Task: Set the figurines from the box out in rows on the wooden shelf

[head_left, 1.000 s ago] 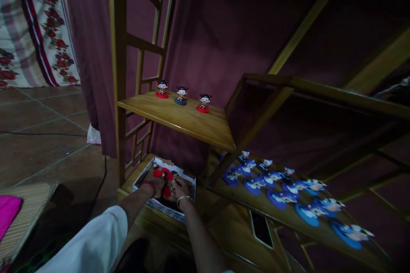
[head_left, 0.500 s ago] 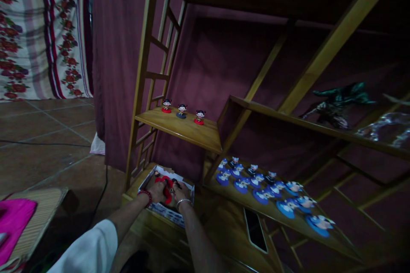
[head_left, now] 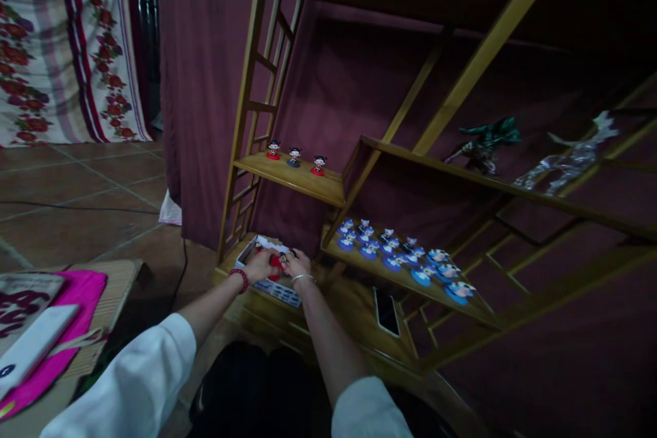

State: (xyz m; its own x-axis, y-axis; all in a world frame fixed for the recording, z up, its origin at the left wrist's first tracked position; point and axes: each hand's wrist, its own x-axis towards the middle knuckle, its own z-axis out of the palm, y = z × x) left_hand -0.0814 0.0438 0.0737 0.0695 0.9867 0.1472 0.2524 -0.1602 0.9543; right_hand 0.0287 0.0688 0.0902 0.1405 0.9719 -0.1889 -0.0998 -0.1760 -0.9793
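Both my hands are inside a low open cardboard box (head_left: pixel 277 291) that sits on the cabinet's lower level. My left hand (head_left: pixel 259 267), with a red bead bracelet at the wrist, has its fingers closed at a small figurine with a red base (head_left: pixel 275 265). From the other side my right hand (head_left: pixel 299 265), wearing a silver bracelet, pinches at a small dark-haired figurine top between the hands. The fingers hide much of it, so I cannot tell whether both grip the same figurine. More red pieces lie in the box.
Three figurines (head_left: pixel 294 157) stand on the small shelf (head_left: pixel 302 183) above. Rows of blue-based figurines (head_left: pixel 395 261) stand on the right shelf, near a phone (head_left: pixel 386 311). Higher up are a green sculpture (head_left: pixel 485 144) and a clear deer-like one (head_left: pixel 569 157). A pink cloth (head_left: pixel 85 301) lies at left.
The camera view has shifted, so the shelves and box appear higher and more of my sleeves shows. Both hands stay in the box and have drawn closer around the figurine.
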